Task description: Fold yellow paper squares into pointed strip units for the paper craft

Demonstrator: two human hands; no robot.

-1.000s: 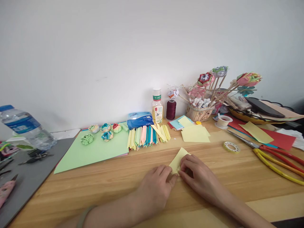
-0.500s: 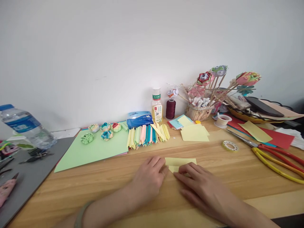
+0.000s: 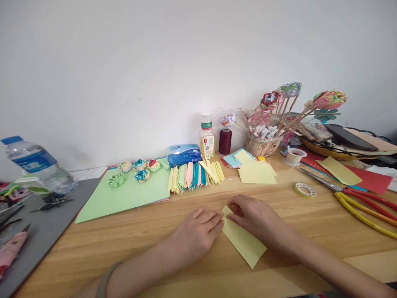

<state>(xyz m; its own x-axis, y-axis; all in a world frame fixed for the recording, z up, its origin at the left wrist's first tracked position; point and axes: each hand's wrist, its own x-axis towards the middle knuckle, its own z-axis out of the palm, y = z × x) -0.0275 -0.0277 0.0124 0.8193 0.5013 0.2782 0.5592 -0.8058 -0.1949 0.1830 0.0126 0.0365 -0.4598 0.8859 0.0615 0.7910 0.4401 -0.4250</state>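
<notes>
A yellow paper rectangle lies slantwise on the wooden table, its upper end between my two hands. My left hand is palm down, its fingers close together, with the fingertips on the paper's upper left edge. From the right, my right hand pinches the upper end of the same paper between thumb and curled fingers. Behind them stands a row of folded paper strips in yellow, green, pink and blue. More yellow sheets lie further back to the right.
Several folded paper flowers rest on a green sheet at the left. A tape roll, a thread spool and large scissors lie at the right. A water bottle leans at the far left.
The yellow paper has turned from level to slanting, its lower end now toward the front right. My right hand has moved up to its upper end. The view has shifted slightly.
</notes>
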